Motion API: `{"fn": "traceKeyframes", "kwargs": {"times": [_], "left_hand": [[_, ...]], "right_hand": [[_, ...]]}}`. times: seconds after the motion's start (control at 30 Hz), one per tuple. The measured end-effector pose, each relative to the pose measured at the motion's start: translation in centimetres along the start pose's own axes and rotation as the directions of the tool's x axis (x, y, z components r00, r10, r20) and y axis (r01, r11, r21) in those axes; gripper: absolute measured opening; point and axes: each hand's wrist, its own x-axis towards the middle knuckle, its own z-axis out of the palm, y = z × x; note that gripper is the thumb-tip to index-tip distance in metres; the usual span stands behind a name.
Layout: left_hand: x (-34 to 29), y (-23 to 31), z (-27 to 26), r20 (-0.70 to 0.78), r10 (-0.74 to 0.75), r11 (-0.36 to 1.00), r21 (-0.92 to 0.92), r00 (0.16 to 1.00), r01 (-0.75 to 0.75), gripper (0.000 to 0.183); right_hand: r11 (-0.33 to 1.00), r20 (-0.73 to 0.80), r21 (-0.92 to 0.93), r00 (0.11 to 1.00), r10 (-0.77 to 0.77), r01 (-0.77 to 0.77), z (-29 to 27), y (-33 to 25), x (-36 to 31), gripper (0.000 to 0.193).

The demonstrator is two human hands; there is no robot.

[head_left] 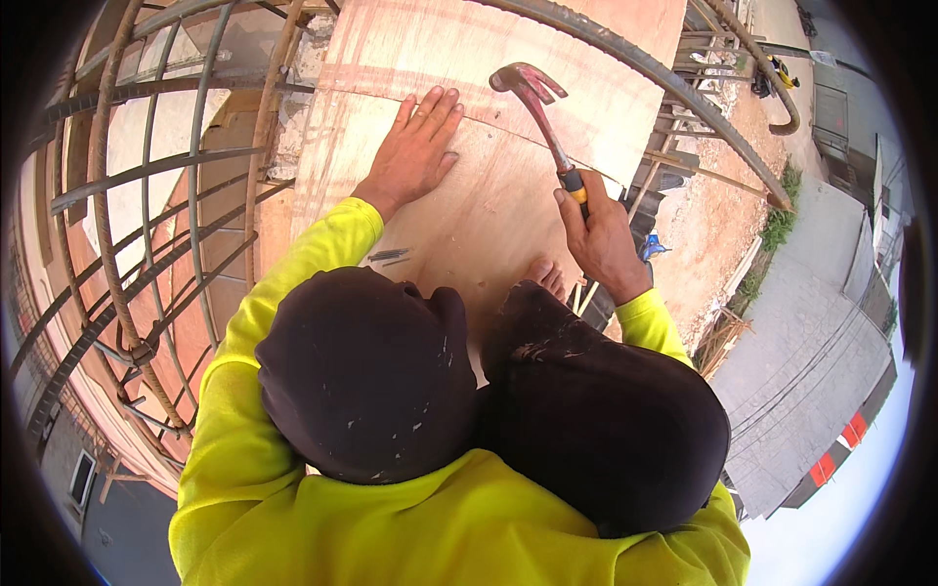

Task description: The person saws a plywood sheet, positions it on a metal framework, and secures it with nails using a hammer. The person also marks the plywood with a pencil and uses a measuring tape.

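My right hand is wrapped round the yellow and black grip of a claw hammer. The hammer's worn reddish head is over the plywood sheet, toward the far side; whether it touches the wood I cannot tell. My left hand lies flat with fingers stretched out, across the seam between that sheet and a nearer plywood sheet. A small pile of nails rests on the nearer sheet, just below my left wrist.
A cage of steel rebar stands close on my left. One thick bent bar arches over the plywood at the upper right. Past the right edge, the dirt ground lies lower down, with a grey roof beyond. My bare foot is on the plywood.
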Motion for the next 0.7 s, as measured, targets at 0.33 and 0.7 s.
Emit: {"fn": "traceKeyframes", "kwargs": {"times": [0.33,0.7], "left_hand": [[-0.1,-0.2,-0.4,0.009,0.041,0.999,-0.032,0.999,-0.041,0.073],[-9.3,-0.4,-3.1,-0.388,-0.297,0.934,-0.306,0.872,0.182,0.031]], "right_hand": [[0.989,0.014,0.147,1.0,-0.024,0.021,0.7,1.5,-0.1,0.027],[0.96,0.067,-0.273,0.996,-0.052,0.068,0.6,2.3,0.1,0.03]]}}
